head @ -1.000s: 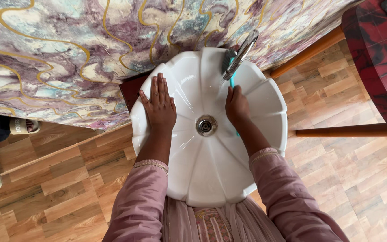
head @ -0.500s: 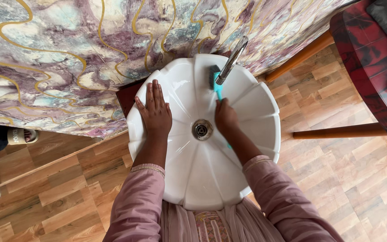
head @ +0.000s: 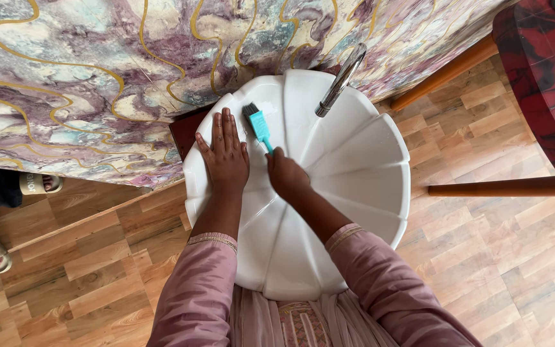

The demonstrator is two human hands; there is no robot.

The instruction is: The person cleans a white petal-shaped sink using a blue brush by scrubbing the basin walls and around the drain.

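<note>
Left hand (head: 225, 156): fully open, palm down, fingers straight and close together, pressed flat on the inner wall of the white scalloped washbasin (head: 354, 167) near its rim. It holds nothing.

Right hand (head: 286, 175): closed in a fist around the handle of a teal scrubbing brush (head: 257, 124). The handle runs up and away from the knuckles; the dark-bristled head lies against the basin wall just beyond the left hand's fingertips, close beside the middle and ring fingers. Whether the bristles press into the surface cannot be told.

The two hands sit just beside each other, the right slightly nearer the person. The right forearm crosses the basin's middle and hides the drain.

A chrome tap (head: 341, 80) stands beyond and to the right of the right hand, its spout over the basin. Beyond both hands rises a marbled purple wall with gold veins (head: 97, 77). Pink sleeves (head: 197, 295) cover both forearms to the wrist.
</note>
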